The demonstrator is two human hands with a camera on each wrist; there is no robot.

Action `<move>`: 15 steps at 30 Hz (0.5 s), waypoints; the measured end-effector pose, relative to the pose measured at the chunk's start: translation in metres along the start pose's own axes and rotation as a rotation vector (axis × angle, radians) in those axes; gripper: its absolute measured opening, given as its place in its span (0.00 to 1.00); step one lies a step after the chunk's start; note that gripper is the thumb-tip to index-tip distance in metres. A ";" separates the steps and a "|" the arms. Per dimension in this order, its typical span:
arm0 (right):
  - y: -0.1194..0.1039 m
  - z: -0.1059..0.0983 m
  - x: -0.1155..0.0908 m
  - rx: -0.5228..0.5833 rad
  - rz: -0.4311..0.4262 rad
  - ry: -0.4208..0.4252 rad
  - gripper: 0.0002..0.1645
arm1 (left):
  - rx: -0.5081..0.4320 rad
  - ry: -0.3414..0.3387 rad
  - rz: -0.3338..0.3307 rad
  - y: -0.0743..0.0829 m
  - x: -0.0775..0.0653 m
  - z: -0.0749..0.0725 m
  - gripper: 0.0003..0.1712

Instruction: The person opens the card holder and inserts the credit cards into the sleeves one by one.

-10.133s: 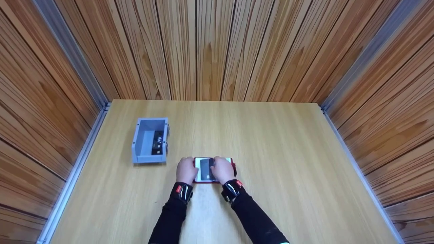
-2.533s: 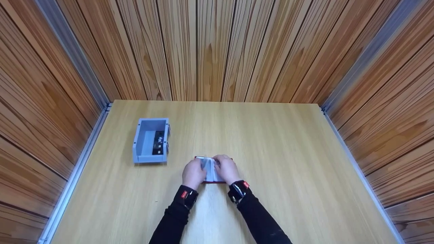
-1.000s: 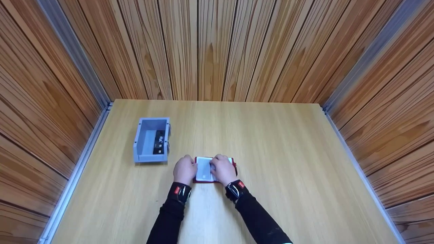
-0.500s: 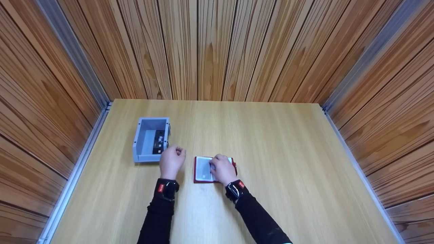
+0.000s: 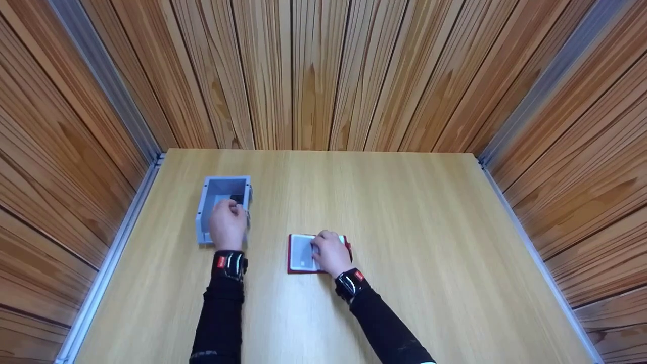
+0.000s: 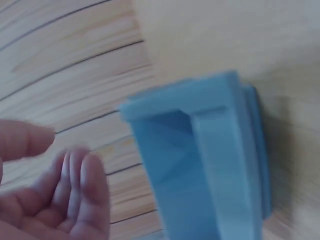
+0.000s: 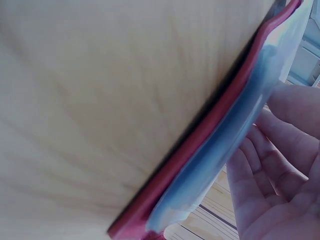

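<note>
Here's the left hand [image 5: 227, 225] over the blue-gray bin [image 5: 203, 210], fetching a card by the look of it. Inside lies what seems a dark card [image 5: 236, 198], mostly covered, so the next move calls for a thin pinch at its edge. The left wrist view shows thumb and fingers apart, nothing between them; only the head view shows that card. The right hand [image 5: 331, 254] appears to pinch a clear sleeve [image 7: 220, 142] of the red card holder [image 5: 302, 253], lying open on the desk [image 5: 429, 227]; the right wrist view alone reveals the sleeve's lifted curve.
</note>
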State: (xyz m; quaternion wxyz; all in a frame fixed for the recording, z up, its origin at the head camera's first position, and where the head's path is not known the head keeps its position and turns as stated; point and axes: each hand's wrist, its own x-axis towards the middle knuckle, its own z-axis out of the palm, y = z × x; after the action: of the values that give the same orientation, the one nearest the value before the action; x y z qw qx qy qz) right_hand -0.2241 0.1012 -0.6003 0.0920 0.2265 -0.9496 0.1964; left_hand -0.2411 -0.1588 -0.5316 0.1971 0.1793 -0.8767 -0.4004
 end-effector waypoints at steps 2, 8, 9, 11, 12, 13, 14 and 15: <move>0.001 0.000 0.000 0.003 -0.003 0.001 0.15 | 0.012 0.024 -0.005 -0.006 0.006 0.002 0.13; 0.001 -0.001 0.000 0.005 0.003 -0.012 0.14 | 0.099 0.013 0.016 -0.022 0.021 0.006 0.16; 0.001 -0.002 0.000 0.005 0.003 -0.016 0.14 | 0.113 0.003 0.013 -0.024 0.023 0.007 0.17; 0.000 -0.002 0.000 0.004 0.003 -0.024 0.15 | 0.133 -0.020 -0.005 -0.028 0.026 0.008 0.19; 0.000 -0.003 0.001 0.004 0.003 -0.029 0.15 | 0.146 -0.029 -0.014 -0.030 0.028 0.010 0.19; 0.000 -0.003 0.001 0.007 0.006 -0.034 0.15 | 0.157 -0.039 -0.026 -0.032 0.029 0.011 0.20; -0.001 -0.004 0.001 0.007 0.006 -0.037 0.16 | 0.166 -0.049 -0.039 -0.033 0.030 0.012 0.21; -0.001 -0.004 0.001 0.006 0.008 -0.039 0.16 | 0.176 -0.058 -0.049 -0.035 0.031 0.013 0.21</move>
State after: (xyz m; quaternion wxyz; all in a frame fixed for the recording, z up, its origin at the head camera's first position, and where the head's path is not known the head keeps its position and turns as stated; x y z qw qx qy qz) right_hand -0.2244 0.1016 -0.5957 0.0719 0.2269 -0.9515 0.1949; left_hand -0.2685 -0.1863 -0.5603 0.1454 0.2055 -0.9093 -0.3315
